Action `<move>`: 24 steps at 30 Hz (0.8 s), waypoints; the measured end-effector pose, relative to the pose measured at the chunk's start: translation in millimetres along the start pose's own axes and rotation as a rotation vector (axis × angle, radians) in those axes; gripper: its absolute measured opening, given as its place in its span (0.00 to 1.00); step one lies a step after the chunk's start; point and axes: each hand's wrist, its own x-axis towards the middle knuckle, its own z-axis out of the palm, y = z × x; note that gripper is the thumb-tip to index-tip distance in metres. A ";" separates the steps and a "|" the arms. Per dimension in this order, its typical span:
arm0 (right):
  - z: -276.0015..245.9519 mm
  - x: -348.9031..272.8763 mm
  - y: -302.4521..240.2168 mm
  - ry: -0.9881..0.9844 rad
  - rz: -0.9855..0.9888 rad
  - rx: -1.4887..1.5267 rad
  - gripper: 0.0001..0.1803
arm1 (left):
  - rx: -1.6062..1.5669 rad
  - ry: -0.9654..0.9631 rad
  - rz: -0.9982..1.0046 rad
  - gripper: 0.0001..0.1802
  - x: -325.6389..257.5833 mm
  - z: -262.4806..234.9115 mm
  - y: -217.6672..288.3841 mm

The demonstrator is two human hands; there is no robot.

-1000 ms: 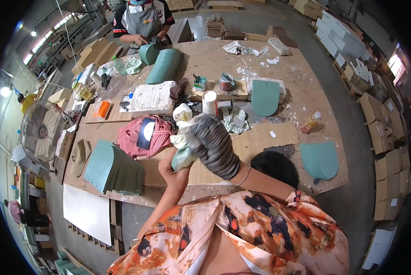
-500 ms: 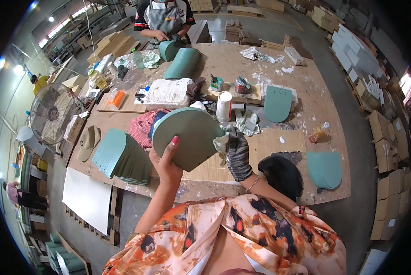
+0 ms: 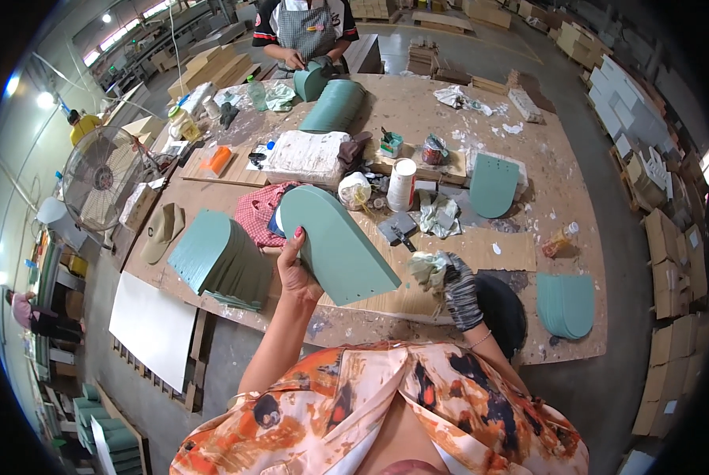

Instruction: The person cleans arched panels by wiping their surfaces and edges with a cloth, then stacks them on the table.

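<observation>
Left hand [image 3: 295, 269] grips green arched panel [image 3: 335, 245] above table [image 3: 481, 119]; gloved right hand [image 3: 456, 283] clutches crumpled rag [image 3: 427, 267].

Matt, smooth green-painted panel [image 3: 335, 245]; crumpled pale cloth rag [image 3: 427, 267]; knitted speckled fabric glove [image 3: 460, 289]; rough, paint-smeared bare plywood tabletop [image 3: 544, 166] beneath the panel.
</observation>
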 end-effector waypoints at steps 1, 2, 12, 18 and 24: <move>-7.4 8.5 11.4 -0.006 -0.051 0.308 0.13 | 0.025 0.012 0.016 0.24 1.3 2.5 -1.9; -19.9 15.3 21.3 -0.006 -0.105 0.611 0.11 | 0.025 0.010 0.002 0.24 2.7 5.0 -4.6; 45.5 44.2 -149.8 -0.014 -0.997 -0.288 0.17 | 0.144 -0.077 -0.087 0.31 18.1 28.3 -40.5; 95.5 23.5 -65.8 -0.200 -0.890 -1.379 0.32 | 0.019 -0.175 -0.257 0.36 26.0 44.8 -62.3; 52.8 72.3 -70.1 0.027 -0.669 -1.220 0.27 | 0.081 -0.214 -0.189 0.35 22.6 28.0 -65.8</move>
